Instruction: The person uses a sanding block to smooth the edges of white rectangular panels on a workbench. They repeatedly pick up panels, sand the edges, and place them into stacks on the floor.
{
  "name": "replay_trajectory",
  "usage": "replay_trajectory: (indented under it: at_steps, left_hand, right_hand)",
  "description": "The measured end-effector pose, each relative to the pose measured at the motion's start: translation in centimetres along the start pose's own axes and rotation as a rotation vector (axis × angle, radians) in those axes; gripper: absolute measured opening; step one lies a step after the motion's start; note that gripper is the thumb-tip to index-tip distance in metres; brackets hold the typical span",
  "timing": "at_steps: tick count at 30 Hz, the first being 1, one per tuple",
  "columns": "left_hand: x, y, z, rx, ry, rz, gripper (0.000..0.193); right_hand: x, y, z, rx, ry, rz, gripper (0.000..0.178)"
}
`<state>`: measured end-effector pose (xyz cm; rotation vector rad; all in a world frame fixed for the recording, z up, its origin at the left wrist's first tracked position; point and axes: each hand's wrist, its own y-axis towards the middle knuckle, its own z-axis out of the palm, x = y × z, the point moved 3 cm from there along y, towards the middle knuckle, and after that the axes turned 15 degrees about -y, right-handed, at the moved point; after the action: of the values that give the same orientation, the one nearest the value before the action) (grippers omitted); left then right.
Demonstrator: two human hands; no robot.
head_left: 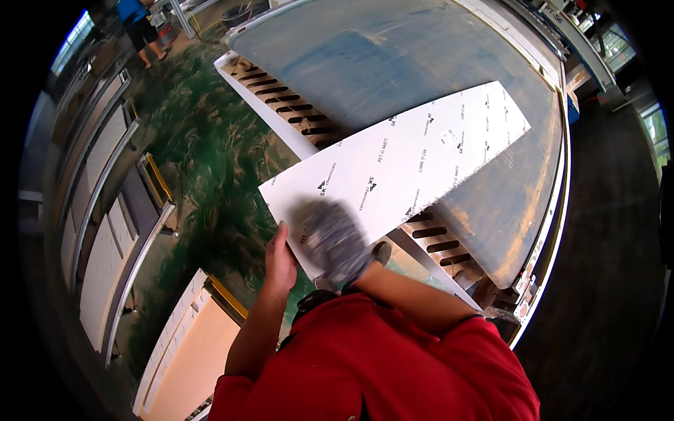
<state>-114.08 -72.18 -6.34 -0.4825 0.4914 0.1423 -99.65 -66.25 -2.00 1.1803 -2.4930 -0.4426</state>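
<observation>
A long white panel (pixel 414 151) with a printed film face lies slanted in front of me. Its far part rests on a dusty machine table, and its near end sticks out over the table's edge. My bare left hand (pixel 281 261) grips the near left edge, thumb upright against it and the other fingers mostly hidden under the panel. In a grey work glove, my right hand (pixel 331 237) is over the near end of the panel's face. Motion smears its fingers, so I cannot tell whether it holds anything.
The machine table (pixel 337 63) has a slotted front strip (pixel 284 98) and a rail along its right side. Carts with stacked boards (pixel 112 266) stand at left, and a tan board (pixel 189 358) is at lower left. Sawdust covers the green floor (pixel 203 161). Another person (pixel 140 28) stands far left.
</observation>
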Motion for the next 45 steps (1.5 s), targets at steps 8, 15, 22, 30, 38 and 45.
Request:
replay_trajectory:
  at_steps: [8, 15, 22, 30, 38, 45]
  left_hand:
    - [-0.3, 0.0, -3.2, -0.064, -0.037, 0.021, 0.054]
    - [-3.0, -1.5, -4.9, -0.176, -0.054, 0.020, 0.060]
    - [-10.5, -4.9, -12.4, -0.021, 0.821, 0.337, 0.058]
    - [-11.9, -3.7, -11.0, -0.373, 0.239, 0.097, 0.061]
    - [-13.7, -2.8, -16.5, -0.482, 0.378, 0.168, 0.065]
    - [-14.1, -2.5, -17.4, -0.429, 0.357, 0.163, 0.066]
  right_hand:
    - [-11.6, 0.9, -1.8, -0.007, -0.321, 0.192, 0.048]
    - [-2.0, 1.5, -3.4, -0.068, -0.030, 0.019, 0.055]
    - [-19.0, 0.4, -5.9, 0.057, -0.477, 0.209, 0.060]
    - [-35.8, 0.9, -9.0, 0.105, -0.513, 0.271, 0.064]
    - [-45.9, 0.2, -10.8, 0.054, -0.523, 0.294, 0.059]
    - [-60.4, -2.1, -12.7, 0.124, -0.765, 0.510, 0.046]
